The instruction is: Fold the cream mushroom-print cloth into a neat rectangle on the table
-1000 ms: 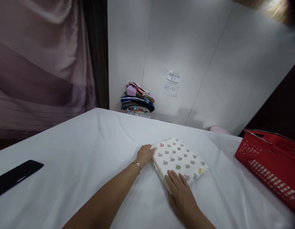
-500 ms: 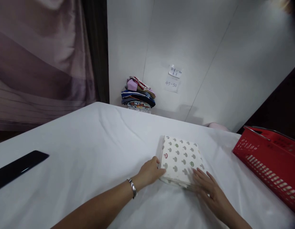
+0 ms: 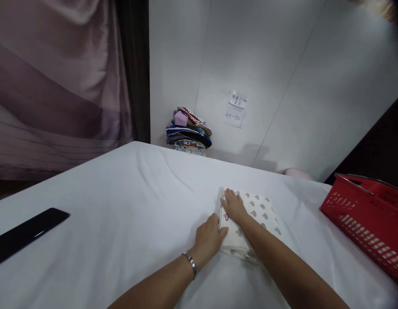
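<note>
A folded white cloth (image 3: 255, 210) printed with grey, green and red mushrooms lies on the white-covered table. My left hand (image 3: 209, 238), with a silver bracelet at the wrist, pinches its left edge near the front corner; the thumb rests on top and the fingers curl at the side. Across the cloth reaches my right arm, hiding part of the print. My right hand (image 3: 234, 207) lies open on the cloth, fingers stretched toward its far left corner. Loose layers show along the front edge.
A red plastic basket (image 3: 363, 223) with a metal handle stands at the right. A black, shiny flat object (image 3: 28, 234) lies at the left. Behind the table is a stack of folded clothes (image 3: 189, 131) against a white wall bearing paper notes (image 3: 236, 109). A pinkish curtain (image 3: 57, 86) hangs left.
My right hand has moved from the cloth's front right corner to its far left part and now lies on top. My left hand stays at the left edge. The view has shifted slightly.
</note>
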